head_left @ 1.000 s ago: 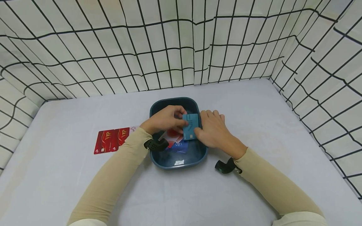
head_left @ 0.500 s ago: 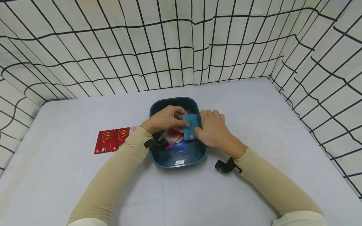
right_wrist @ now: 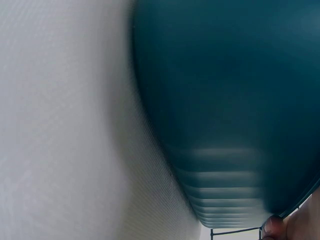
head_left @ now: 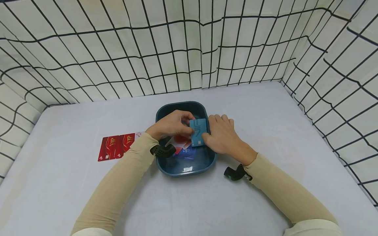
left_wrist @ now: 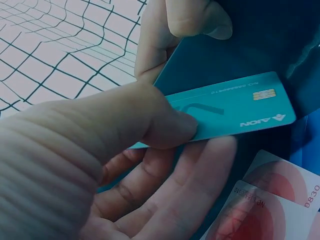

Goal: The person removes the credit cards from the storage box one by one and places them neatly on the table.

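Observation:
My left hand (head_left: 174, 124) pinches a teal plastic card (head_left: 198, 137) between thumb and fingers, over the dark blue-green tub (head_left: 203, 165). The left wrist view shows the card's gold chip and "AION" lettering, with the thumb (left_wrist: 170, 122) on its upper face. Below it in the tub lie white-and-red cards (head_left: 179, 140) and a blue VIP card (head_left: 186, 153), partly overlapping. On the tub's right side my right hand (head_left: 225, 139) grips the rim, thumb inside and fingers outside. The right wrist view is mostly filled by the tub's outer wall (right_wrist: 215, 100).
Two red VIP cards (head_left: 110, 149) lie side by side on the white tabletop (head_left: 183, 206), left of the tub. A pale patterned card (head_left: 138, 134) beside them is mostly hidden by the left sleeve. Black wire mesh (head_left: 165, 59) stands along the table's back and sides.
The left thumb has drawn back toward the teal card's left edge, so more of its lettering shows. The right hand and the tub have stayed in place.

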`<state>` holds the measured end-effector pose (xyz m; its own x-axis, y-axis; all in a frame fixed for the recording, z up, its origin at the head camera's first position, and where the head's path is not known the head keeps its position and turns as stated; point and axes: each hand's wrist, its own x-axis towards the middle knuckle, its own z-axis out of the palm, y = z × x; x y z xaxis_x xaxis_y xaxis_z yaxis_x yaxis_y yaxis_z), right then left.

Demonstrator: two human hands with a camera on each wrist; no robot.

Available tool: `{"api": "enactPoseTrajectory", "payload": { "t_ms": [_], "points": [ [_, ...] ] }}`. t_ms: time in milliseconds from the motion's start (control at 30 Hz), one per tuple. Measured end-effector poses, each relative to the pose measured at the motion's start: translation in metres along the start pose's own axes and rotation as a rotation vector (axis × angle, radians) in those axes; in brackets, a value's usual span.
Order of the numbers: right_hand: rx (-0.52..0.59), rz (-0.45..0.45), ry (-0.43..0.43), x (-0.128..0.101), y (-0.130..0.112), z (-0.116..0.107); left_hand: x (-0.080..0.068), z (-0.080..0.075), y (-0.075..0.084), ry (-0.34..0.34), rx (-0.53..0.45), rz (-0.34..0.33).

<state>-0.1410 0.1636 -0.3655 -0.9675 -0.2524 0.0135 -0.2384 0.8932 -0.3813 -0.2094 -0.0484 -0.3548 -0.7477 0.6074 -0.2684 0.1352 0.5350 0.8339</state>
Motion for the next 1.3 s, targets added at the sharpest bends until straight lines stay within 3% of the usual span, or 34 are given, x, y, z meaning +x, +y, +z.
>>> {"api": "enactPoseTrajectory", "payload": {
  "t_ms": [733,1300],
  "points": [
    [-0.016,0.021,-0.014,0.001,-0.007,0.000,-0.015,-0.008,0.010,0.180,-0.316,-0.017],
    [-0.028,0.024,-0.002,-0.001,-0.006,0.000,-0.033,-0.016,0.014,0.241,-0.357,0.007]
  ]
}}
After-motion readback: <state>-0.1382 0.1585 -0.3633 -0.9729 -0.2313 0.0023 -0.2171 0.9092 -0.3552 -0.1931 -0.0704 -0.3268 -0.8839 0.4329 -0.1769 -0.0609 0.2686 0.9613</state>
